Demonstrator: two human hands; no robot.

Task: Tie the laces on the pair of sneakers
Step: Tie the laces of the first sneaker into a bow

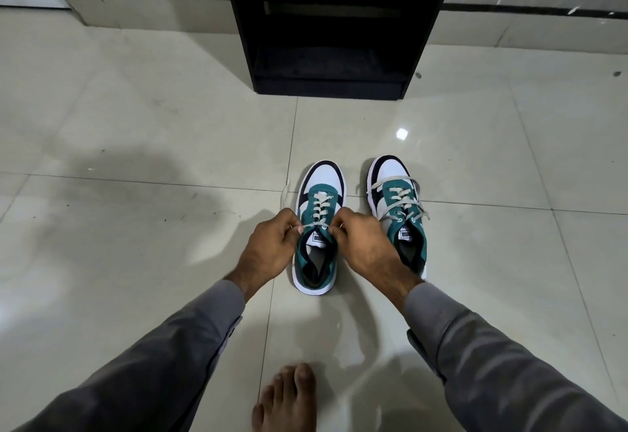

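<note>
Two teal, white and black sneakers stand side by side on the floor, toes pointing away from me. Over the left sneaker (322, 183) my left hand (272, 244) pinches one end of its white lace (317, 207) at the top eyelets. My right hand (363, 244) pinches the other end just right of the tongue. A loose lace tail (284, 193) trails on the tiles left of this shoe. The right sneaker (390, 173) stands untouched, its lace ends (404, 203) lying loose across the upper.
A black open shelf unit (333, 23) stands against the wall beyond the shoes. Glossy pale floor tiles (136, 159) surround everything. My bare foot (289, 401) rests on the floor near the bottom edge, between my grey sleeves.
</note>
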